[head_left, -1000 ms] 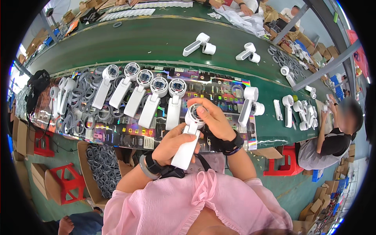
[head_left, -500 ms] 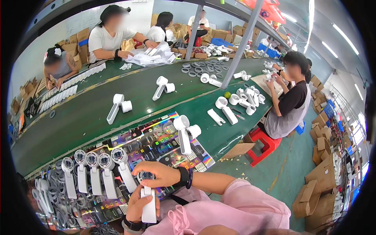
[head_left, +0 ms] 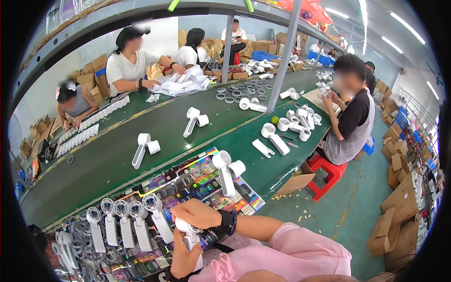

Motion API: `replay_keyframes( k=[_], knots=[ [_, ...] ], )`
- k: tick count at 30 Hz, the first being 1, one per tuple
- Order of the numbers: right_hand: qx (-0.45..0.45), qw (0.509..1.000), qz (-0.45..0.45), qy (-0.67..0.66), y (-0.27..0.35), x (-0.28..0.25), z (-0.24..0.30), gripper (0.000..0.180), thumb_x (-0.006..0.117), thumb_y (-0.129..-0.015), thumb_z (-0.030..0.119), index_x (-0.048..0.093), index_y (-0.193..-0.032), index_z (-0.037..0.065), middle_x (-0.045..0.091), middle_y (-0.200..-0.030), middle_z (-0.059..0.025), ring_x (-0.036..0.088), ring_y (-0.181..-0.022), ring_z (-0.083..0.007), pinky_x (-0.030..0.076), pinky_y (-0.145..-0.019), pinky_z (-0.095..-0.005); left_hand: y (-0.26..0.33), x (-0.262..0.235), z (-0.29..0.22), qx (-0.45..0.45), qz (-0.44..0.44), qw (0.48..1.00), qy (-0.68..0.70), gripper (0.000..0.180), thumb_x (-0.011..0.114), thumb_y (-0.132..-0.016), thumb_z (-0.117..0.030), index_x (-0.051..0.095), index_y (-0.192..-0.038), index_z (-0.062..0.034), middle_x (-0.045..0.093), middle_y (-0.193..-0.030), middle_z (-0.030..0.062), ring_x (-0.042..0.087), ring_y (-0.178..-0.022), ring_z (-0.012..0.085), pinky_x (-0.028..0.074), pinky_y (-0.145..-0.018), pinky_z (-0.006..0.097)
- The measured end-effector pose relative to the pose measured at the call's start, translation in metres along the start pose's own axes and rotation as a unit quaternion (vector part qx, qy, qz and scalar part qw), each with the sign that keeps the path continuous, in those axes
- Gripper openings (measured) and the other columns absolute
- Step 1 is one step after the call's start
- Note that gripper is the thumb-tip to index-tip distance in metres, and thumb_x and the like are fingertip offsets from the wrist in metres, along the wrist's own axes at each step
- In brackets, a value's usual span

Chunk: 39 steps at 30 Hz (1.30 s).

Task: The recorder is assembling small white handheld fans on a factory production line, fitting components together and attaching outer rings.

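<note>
My left hand (head_left: 184,257) is wrapped round the white handle of a handheld fan body (head_left: 192,241), close to my lap. Over its round head lies my right hand (head_left: 198,214), fingers curled round the top and hiding most of it. Just left of my hands, several similar white fan bodies (head_left: 163,226) with exposed round motor heads lie in a slanting row on a colourful printed sheet (head_left: 185,181). Beyond my hands, a white fan housing (head_left: 226,182) with an open ring head rests on the sheet, a short white cylinder (head_left: 237,168) against it.
Grey rings (head_left: 87,260) are heaped at the left. Past the sheet runs a green conveyor belt (head_left: 108,171) carrying white fan parts. More fan parts (head_left: 280,144) lie on the right of the green bench. A co-worker sits on a red stool (head_left: 329,175); others work across the belt.
My right hand has closed further over the fan head, covering the motor that showed before. The whole view has shifted slightly, with the bench appearing lower and further right.
</note>
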State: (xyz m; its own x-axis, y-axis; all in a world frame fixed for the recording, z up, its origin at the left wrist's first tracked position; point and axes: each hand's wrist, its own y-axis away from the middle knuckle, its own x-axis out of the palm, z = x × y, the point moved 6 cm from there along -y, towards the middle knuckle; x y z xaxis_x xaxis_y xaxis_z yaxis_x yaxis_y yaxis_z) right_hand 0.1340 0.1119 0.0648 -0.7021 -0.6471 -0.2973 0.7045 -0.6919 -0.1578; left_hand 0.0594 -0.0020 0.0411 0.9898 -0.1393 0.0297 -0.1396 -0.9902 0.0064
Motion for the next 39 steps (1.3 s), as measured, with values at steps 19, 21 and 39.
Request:
replay_keyframes(
  k=[19,21,39],
  knots=[
    [-0.011,0.993,-0.113,-0.018,0.011,-0.051,-0.028,0.044,0.035,-0.103,0.030,0.065,-0.104,-0.002,0.067,-0.099,-0.0118,0.063,-0.088,-0.0212,0.048,-0.080,-0.0326,0.021,-0.032,0.016,-0.131,-0.017,0.991,0.007,0.037,0.054,-0.097,-0.022,0.045,-0.123,0.0013,0.061,-0.091,0.0102,0.064,-0.069,0.0153,0.050,-0.057,0.028],
    [0.033,0.993,-0.107,-0.030,0.008,-0.051,-0.032,0.045,0.036,-0.103,0.033,0.065,-0.105,-0.002,0.066,-0.099,-0.0090,0.061,-0.089,-0.0169,0.048,-0.079,-0.0305,0.028,-0.060,0.004,-0.108,-0.061,0.991,0.043,0.036,0.051,-0.099,-0.021,0.042,-0.126,0.0003,0.060,-0.091,0.0068,0.063,-0.068,0.0115,0.052,-0.056,0.024],
    [-0.018,0.979,0.140,0.148,0.005,0.003,-0.023,0.028,0.055,-0.094,0.027,0.064,-0.100,0.002,0.065,-0.093,-0.0140,0.063,-0.084,-0.0313,0.050,-0.075,-0.0378,0.174,-0.370,0.049,-0.007,-0.578,0.815,0.036,0.024,0.051,-0.098,-0.030,0.053,-0.100,-0.0071,0.058,-0.072,0.0036,0.056,-0.047,0.0132,0.040,-0.032,0.024]
  ],
)
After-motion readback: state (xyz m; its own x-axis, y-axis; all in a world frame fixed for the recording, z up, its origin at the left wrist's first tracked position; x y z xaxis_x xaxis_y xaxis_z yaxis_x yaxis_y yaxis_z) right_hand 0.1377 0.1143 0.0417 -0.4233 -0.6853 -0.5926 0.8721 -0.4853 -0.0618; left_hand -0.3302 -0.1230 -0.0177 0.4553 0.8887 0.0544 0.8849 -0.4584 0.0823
